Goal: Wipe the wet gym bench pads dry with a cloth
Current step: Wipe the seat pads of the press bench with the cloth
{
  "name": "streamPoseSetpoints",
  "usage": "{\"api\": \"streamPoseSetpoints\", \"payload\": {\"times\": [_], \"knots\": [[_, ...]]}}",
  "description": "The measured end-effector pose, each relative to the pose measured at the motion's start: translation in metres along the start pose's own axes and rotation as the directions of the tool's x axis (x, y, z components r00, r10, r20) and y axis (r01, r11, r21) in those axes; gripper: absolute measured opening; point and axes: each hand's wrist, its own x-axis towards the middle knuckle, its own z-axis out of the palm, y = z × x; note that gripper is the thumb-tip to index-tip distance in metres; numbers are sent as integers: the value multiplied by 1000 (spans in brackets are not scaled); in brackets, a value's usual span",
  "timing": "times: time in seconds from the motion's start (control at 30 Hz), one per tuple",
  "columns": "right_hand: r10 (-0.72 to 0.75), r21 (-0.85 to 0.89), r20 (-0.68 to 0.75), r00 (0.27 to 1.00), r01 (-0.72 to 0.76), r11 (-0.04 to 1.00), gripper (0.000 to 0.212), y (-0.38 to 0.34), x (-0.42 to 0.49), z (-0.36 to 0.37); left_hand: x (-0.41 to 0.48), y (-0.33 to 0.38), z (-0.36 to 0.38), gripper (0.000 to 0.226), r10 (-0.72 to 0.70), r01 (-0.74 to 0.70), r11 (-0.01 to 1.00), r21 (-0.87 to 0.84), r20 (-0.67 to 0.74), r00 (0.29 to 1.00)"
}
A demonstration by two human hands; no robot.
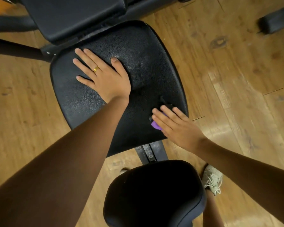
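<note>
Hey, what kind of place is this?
Most likely a gym or workout room. A black textured seat pad, a back pad behind it and a smaller pad nearer the camera sit on a metal frame, like an exercise bench, over wood-look flooring.

A wood-plank floor [236, 79] fills the view, warm brown with scuffs, and there is a pale sheen of glare on the planks at the right. A dark oval knot [219, 41] marks one plank toward the far right. A thin pale sliver [198, 118] lies on the floor (too small to tell what it is). A pale laced shoe [211, 179] stands on the floor at the near right. A scuffed metal bar [150, 151] with a round hole runs low over the floor. Dark tubes [15, 49] cross at the far left. A dark block [275, 22], blurred, sits at the far right corner.
</note>
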Motion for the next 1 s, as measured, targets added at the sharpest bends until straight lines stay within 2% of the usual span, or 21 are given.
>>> {"api": "streamPoseSetpoints", "payload": {"times": [0.1,0.17,0.27,0.4,0.5,0.6,0.77,0.87,1.0], "knots": [[-201,-51,16,979,202,978,66,-6,27,-9,-1,1,0,74,-2,2,1000,9,-2,1000],[-250,-34,28,968,250,968,67,-23,52,-12,0,0,0,74,-1,1,1000,16,-8,1000],[-236,11,48,971,236,972,71,-36,68,-16,0,1,2,74,7,-7,1000,22,-4,1000],[-275,-40,42,960,277,960,69,9,36,-19,1,1,-1,74,2,-2,999,33,1,1000],[-223,-85,36,974,225,971,65,42,9,-19,0,0,0,74,1,-1,1000,29,12,1000],[-157,-101,44,987,161,982,66,32,6,-16,0,-1,-1,74,2,-2,1000,31,15,1000],[-321,-104,49,946,324,940,66,-27,38,-6,0,0,-2,74,6,-7,1000,28,24,1000],[-314,-85,24,949,315,945,64,-31,47,-5,1,0,-1,74,11,-12,1000,13,24,1000],[-294,-87,2,956,293,952,68,1,35,-10,0,-1,-2,74,24,-24,1000,13,27,999]]}}
